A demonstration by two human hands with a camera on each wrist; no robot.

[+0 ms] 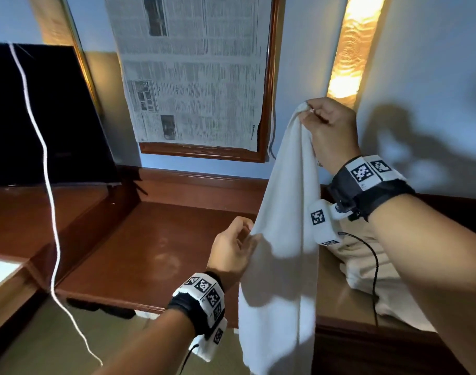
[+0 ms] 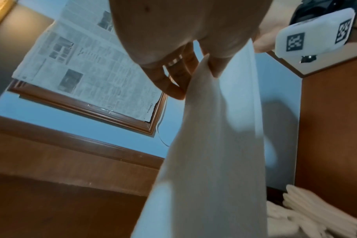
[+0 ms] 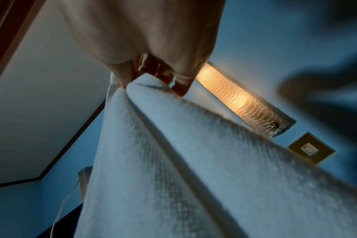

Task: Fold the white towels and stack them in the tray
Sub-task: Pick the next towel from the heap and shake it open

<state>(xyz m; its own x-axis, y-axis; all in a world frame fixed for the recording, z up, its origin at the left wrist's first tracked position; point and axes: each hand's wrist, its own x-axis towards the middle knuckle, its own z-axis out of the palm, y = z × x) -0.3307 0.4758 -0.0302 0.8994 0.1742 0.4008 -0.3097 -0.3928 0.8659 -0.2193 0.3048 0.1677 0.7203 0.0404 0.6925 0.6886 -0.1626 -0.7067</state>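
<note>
The white towel (image 1: 282, 239) hangs in the air in front of the wall, above the right part of the wooden desk (image 1: 139, 247), held up by both hands. It is plain white terry with a nubbly pile; the right wrist view shows a flat woven band running along one edge. It falls in long soft vertical folds, narrow at the top and wider lower down, and its lower end drops past the front edge of the desk.

The right hand (image 1: 330, 131) is raised high and pinches the top corner of the towel between thumb and curled fingers (image 3: 181, 83), so the cloth gathers to a point there. The left hand (image 1: 232, 244) is lower, above the desk's front edge, and grips the towel's left-hand edge about halfway down, fingers (image 2: 173, 80) closed around a fold of cloth.

On the right end of the desk, behind the hanging towel, lies a heap of more white towels (image 1: 372, 269), partly hidden by the right forearm; the left wrist view shows some of them (image 2: 308, 209) as stacked folded layers.

On the wall hangs a wooden frame (image 1: 269, 85) covered with a newspaper (image 1: 188, 71), and a lit wall lamp (image 1: 350, 50) glows to its right. A dark screen (image 1: 36, 115) stands on the left end of the desk, with a white cord (image 1: 46, 169) hanging in front of it.
</note>
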